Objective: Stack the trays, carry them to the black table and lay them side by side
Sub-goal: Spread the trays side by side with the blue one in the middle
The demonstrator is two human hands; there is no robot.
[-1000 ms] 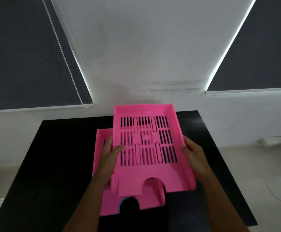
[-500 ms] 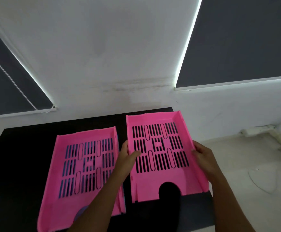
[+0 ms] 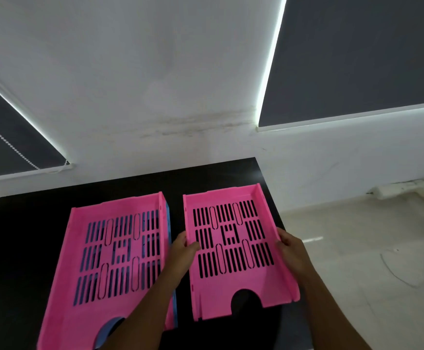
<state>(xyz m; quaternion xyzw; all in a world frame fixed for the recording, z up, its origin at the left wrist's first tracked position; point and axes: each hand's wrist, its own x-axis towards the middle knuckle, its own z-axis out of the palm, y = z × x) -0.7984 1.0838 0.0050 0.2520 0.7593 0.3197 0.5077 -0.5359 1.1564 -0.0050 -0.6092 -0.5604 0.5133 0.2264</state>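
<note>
The left hand (image 3: 183, 251) and right hand (image 3: 290, 251) grip the side walls of the right pink tray (image 3: 233, 251), at centre-right on the black bench (image 3: 24, 248). Its long axis runs parallel to the left pink tray (image 3: 120, 251), just beside across a narrow gap, with a blue tray (image 3: 167, 215) beneath.

Both forearms are bare from the lower frame edge up to the wrists, no sleeve showing. The left hand (image 3: 183, 251) and the right hand (image 3: 291, 251) are bare too, without gloves, rings, watch or bands.
</note>
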